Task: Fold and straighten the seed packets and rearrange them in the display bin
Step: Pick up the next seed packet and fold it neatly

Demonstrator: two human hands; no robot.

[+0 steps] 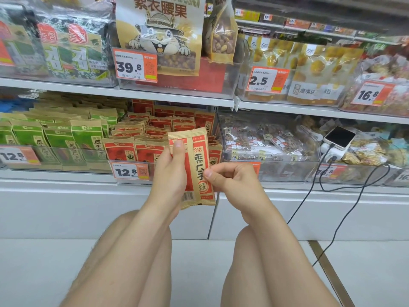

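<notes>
I note one tan-and-red seed packet (195,165), upright, with a vertical fold line down its face, held before the shelf. My left hand (171,173) grips its left edge, thumb on the front. My right hand (228,176) pinches its right edge. Behind it, at 12 o'clock, the clear display bin (124,160) holds rows of matching red packets (141,134).

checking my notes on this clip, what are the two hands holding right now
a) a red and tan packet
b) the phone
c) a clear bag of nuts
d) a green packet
a: the left hand grips the red and tan packet along its left side, and the right hand pinches its right edge.
</notes>
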